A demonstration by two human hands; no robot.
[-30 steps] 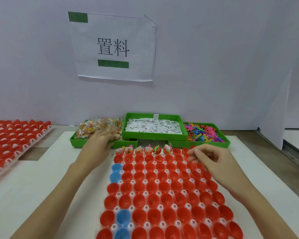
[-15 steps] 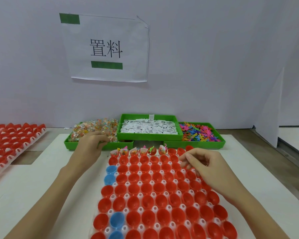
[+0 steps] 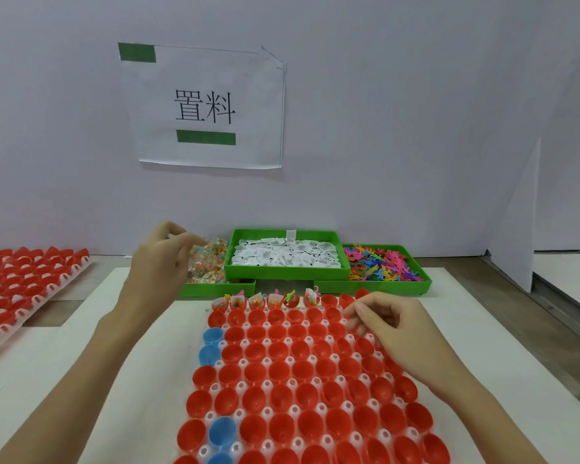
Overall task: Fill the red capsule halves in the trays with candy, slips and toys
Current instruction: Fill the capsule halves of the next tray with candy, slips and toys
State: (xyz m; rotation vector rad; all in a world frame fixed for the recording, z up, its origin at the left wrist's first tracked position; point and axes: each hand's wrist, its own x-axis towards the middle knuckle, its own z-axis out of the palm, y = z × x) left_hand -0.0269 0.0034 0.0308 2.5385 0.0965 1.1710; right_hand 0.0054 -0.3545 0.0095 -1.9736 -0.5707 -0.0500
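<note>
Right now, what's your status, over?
Left hand raised over candy bin, pinching candy. Right hand curled on capsule tray. Six capsules filled. Nothing in the way.

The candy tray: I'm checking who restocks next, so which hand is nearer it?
Left. The left hand is raised right over the candy tray, its fingers by the wrapped candy. The right hand sits apart, over the capsule tray's far right corner.
</note>
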